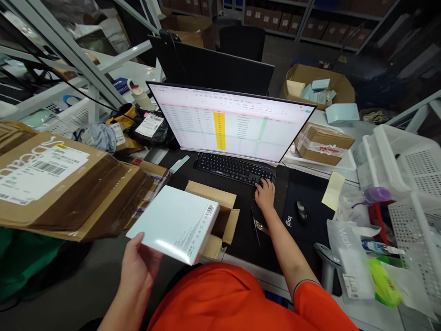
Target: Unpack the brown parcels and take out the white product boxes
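Observation:
A flat pale-blue box (172, 218) with a barcode and small print lies tilted in my left hand (139, 262). The thumb rests on its near left corner and the other fingers go under it. Partly hidden beneath that box, an open brown cardboard carton (220, 195) sits on the desk. My right hand (265, 195) rests with extended fingers on the number pad of a black keyboard (223, 166), holding nothing. Behind the keyboard, a monitor (230, 122) displays a spreadsheet with one yellow column.
Large taped cartons (51, 184) crowd the left. Right of the keyboard are a mouse (301, 211) on a dark mat, a barcode scanner (326, 264) and white plastic baskets (406, 161). A pen-like tool (255, 227) lies near my right forearm. A brown taped box (324, 142) stands beside the monitor.

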Available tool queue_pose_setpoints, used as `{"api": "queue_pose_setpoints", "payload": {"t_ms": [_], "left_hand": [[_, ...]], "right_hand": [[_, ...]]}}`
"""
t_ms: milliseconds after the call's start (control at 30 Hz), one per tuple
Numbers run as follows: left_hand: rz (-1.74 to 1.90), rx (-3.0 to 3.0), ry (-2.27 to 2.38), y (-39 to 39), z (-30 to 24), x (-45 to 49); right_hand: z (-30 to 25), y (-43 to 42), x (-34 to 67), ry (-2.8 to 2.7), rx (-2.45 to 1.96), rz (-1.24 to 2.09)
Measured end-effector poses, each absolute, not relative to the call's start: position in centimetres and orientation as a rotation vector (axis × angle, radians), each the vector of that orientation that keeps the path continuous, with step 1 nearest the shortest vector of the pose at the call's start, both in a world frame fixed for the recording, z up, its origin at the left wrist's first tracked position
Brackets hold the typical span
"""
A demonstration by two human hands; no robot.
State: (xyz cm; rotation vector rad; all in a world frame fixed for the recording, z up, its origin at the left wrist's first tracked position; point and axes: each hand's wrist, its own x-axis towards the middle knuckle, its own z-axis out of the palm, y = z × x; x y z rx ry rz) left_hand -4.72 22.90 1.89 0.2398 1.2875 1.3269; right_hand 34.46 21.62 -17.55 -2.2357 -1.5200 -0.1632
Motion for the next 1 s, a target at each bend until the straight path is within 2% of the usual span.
{"api": "queue_pose_setpoints", "payload": {"t_ms": [300, 433, 533, 767, 867, 1000], "left_hand": [[1.253, 0.218, 1.368, 23.3, 1.7, -5.4], [1.236, 0.240, 1.377, 23.5, 1.5, -5.7], [1.228, 0.247, 1.376, 23.6, 1.5, -5.9], [1.257, 0.225, 1.336, 23.5, 1.8, -6.1], [1.252, 0.217, 1.315, 23.3, 1.9, -5.9], [1.261, 0.218, 1.279, 22.8, 2.0, -5.5]], "right_hand": [[-16.3, 30.1, 34.2, -1.628, -2.140, -0.049], [-15.5, 30.7, 34.6, -1.511, -2.197, -0.095], [-15.3, 27.0, 35.9, -1.382, -2.255, -0.169], [-18.4, 11.0, 41.1, -0.760, -2.517, -0.471], [-20.0, 6.8, 42.1, -0.746, -2.589, -0.460], [-21.1, 5.3, 42.0, -0.870, -2.546, -0.494]]}}
